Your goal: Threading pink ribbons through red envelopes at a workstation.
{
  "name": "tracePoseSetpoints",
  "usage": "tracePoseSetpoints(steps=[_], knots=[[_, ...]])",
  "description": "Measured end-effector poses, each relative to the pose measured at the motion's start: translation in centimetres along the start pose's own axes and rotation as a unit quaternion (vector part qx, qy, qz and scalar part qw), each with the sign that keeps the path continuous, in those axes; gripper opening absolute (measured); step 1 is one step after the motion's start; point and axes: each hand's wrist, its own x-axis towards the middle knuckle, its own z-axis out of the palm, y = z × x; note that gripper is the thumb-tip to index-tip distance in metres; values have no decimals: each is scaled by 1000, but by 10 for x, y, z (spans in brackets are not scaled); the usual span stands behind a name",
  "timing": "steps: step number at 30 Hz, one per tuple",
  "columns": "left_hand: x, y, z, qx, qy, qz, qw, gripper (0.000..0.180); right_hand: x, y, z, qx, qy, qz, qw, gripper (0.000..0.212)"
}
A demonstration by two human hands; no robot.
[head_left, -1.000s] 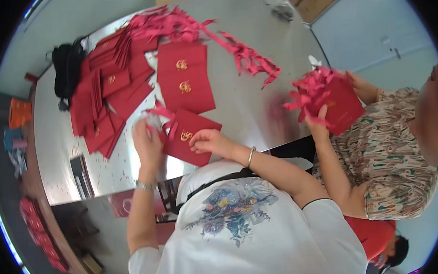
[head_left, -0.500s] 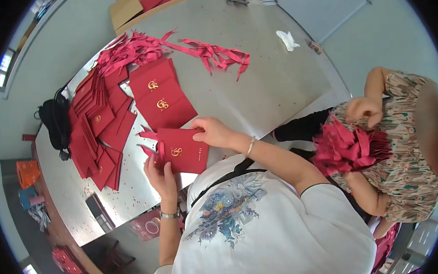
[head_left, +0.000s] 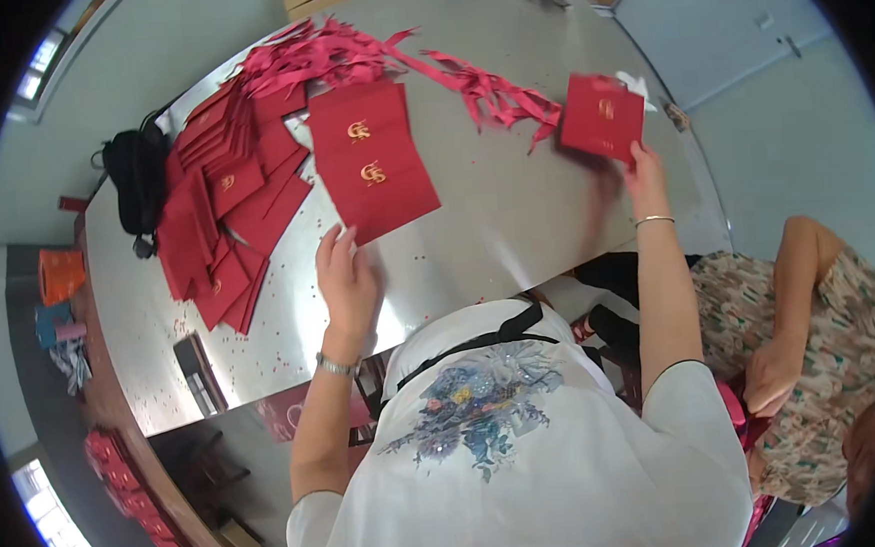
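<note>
Packet [head_left: 601, 121], red with a gold emblem, is held out over the far right part of the table [head_left: 496, 240] by the right hand [head_left: 646, 182]. Its near edge, close to the right corner, is grasped between thumb and fingers. The printed face is turned up toward the camera, with the emblem set toward the far edge. That far edge is pointed away from the person and slanted down to the right. The outline is nearly square, so a long axis cannot be told; nor can it be told whether the table is touched.

The left hand [head_left: 346, 289] is released and loosely spread, its fingertips set at the near left corner of the flat packets [head_left: 400, 202]. These are overlapped in a column whose long axis is run away from the person, tilted slightly left at the far end. Pink ribbons [head_left: 319, 58] are heaped beyond them, and more packets are piled to their left beside a black pouch [head_left: 141, 181]
</note>
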Motion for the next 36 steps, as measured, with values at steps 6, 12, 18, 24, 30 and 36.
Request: tracePoseSetpoints(steps=[6,12,18,24,30,36], knots=[[70,-8,20,151,-17,68,986,46,-42,33,66,-489,95,-341,797,33],[117,-18,31,240,-35,82,967,43,-69,56,194,-523,-190,-484,676,32],[114,-8,11,203,-45,85,974,31,-86,46,229,-683,-127,-412,590,17],[81,-14,-28,107,-124,35,986,24,-167,31,192,-518,-247,-496,652,11],[48,-14,-34,163,-195,-6,967,23,-205,39,145,-692,-371,-361,503,25],[33,-5,-37,156,-187,-11,970,24,-216,40,169,-566,-435,-457,530,39]])
